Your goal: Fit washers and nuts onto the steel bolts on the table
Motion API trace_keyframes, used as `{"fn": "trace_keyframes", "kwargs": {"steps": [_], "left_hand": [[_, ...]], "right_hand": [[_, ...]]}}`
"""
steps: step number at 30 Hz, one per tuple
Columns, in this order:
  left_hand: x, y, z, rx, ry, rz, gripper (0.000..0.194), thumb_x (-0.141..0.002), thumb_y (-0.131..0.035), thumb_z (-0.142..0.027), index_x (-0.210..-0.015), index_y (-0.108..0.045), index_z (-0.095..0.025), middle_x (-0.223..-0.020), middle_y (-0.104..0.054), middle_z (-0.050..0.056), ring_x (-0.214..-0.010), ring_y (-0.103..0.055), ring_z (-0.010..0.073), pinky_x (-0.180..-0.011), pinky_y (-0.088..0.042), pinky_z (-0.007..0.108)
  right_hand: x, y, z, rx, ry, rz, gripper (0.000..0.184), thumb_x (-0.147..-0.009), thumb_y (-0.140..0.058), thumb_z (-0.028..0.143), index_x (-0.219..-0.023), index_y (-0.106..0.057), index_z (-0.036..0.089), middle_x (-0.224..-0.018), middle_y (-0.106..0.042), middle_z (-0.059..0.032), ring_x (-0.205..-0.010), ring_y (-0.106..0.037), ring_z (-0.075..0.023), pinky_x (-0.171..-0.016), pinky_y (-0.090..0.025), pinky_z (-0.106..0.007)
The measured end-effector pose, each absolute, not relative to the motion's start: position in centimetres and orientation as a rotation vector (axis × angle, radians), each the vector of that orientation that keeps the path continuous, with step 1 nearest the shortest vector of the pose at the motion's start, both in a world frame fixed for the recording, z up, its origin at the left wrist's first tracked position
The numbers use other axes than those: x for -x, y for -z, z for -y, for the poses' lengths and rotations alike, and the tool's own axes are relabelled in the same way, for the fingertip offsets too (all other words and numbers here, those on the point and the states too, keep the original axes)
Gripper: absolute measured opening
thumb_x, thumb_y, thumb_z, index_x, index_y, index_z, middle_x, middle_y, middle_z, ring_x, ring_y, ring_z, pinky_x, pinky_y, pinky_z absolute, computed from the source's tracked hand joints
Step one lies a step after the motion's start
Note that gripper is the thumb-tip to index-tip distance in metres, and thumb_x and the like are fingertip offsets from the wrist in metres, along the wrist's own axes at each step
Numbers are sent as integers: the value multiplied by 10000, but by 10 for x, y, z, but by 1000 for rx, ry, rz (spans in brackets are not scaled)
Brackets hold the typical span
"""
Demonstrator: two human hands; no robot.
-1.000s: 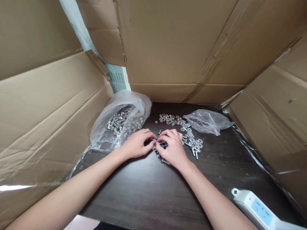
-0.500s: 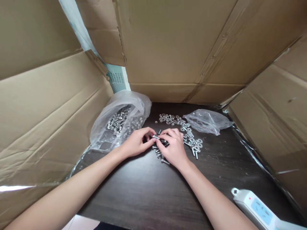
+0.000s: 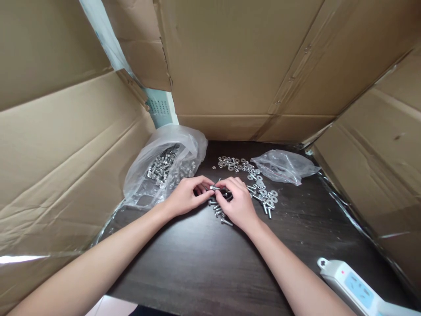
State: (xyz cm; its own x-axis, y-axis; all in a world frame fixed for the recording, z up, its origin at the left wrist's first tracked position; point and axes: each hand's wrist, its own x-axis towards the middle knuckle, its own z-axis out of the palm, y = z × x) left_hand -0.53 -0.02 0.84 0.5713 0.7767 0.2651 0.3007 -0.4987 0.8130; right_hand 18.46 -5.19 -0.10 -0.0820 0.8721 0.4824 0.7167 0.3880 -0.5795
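Note:
My left hand and my right hand meet over the dark table, fingertips pinched together on one small silver bolt held just above the surface. Under and beside my right hand lie several loose bolts. To its right is a scatter of bolts and washers. More washers lie farther back.
A clear plastic bag holding many bolts sits at the back left. A smaller crumpled clear bag lies at the back right. Cardboard walls enclose the table on three sides. A white power strip lies at the front right.
Both hands have lifted slightly and drawn their fingertips together on the bolt; the loose bolts under the right hand now show more.

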Motion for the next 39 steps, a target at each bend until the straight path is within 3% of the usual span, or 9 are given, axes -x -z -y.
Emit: {"fn": "trace_keyframes", "kwargs": {"steps": [4, 11, 16, 20, 23, 28, 33, 37, 39], "left_hand": [[5, -8, 0, -2064, -817, -849, 205, -902, -719, -286, -1065, -718, -163, -912, -786, 32, -722, -695, 125, -669, -556, 219], [8, -4, 1, -2337, -848, -786, 203, -961, -660, -266, -1139, -704, -179, -927, -758, 25, -726, -684, 122, -698, -542, 228], [8, -3, 0, -2490, -894, -740, 204, -1003, -610, -292, -1152, -691, -178, -965, -755, 40, -784, -707, 140, -733, -550, 241], [7, -1, -1, -2466, -919, -735, 197, -981, -650, -291, -1130, -675, -165, -938, -741, 35, -768, -705, 138, -732, -562, 239], [7, -1, -1, -2419, -943, -739, 192, -961, -678, -277, -1108, -664, -155, -935, -739, 34, -758, -702, 134, -737, -572, 236], [6, -1, -2, -2340, -959, -769, 151, -953, -682, -265, -1065, -674, -164, -909, -739, 24, -745, -692, 131, -718, -574, 238], [5, 0, -5, -2147, -1005, -878, 157, -910, -730, -272, -1010, -673, -163, -829, -743, 9, -722, -696, 137, -680, -571, 235], [5, 1, -6, -2095, -1021, -903, 174, -904, -727, -285, -1017, -677, -163, -854, -754, 22, -748, -707, 147, -707, -582, 253], [5, 1, -6, -2051, -1031, -921, 178, -905, -718, -294, -1018, -676, -163, -858, -757, 26, -760, -714, 152, -717, -587, 261]], "right_hand": [[-184, 0, 53, 1374, -269, 1837, 72, -882, -613, 183, -906, -668, 224, -888, -702, -35, -900, -601, -236, -812, -414, -386], [-185, 1, 53, 1443, -291, 1818, 241, -1010, -487, 260, -902, -701, 228, -987, -684, -59, -983, -568, -245, -856, -396, -419], [-185, 2, 52, 1432, -302, 1850, 250, -1011, -478, 270, -842, -657, 224, -1006, -666, -67, -991, -548, -256, -838, -385, -429], [-186, 3, 53, 1374, -322, 1834, 93, -904, -538, 201, -971, -597, 226, -1104, -641, -83, -1059, -546, -275, -888, -404, -446], [-188, 4, 54, 1362, -318, 1793, 243, -823, -555, 172, -1061, -567, 217, -1198, -611, -108, -1139, -540, -296, -946, -409, -472], [-189, 3, 56, 1351, -245, 1867, 360, -870, -464, 144, -1160, -660, 226, -1277, -626, -97, -1168, -543, -295, -967, -407, -489], [-188, 0, 58, 1280, -40, 1835, 270, -860, -485, 130, -923, -724, 238, -1128, -683, -77, -1073, -586, -280, -930, -421, -475], [-186, -2, 58, 1306, 9, 1865, 414, -846, -499, 144, -1196, -704, 226, -1285, -644, -110, -1120, -582, -291, -950, -430, -491], [-186, -2, 59, 1301, 27, 1900, 408, -845, -504, 147, -1177, -719, 245, -1348, -629, -96, -1175, -568, -300, -960, -426, -497]]}}
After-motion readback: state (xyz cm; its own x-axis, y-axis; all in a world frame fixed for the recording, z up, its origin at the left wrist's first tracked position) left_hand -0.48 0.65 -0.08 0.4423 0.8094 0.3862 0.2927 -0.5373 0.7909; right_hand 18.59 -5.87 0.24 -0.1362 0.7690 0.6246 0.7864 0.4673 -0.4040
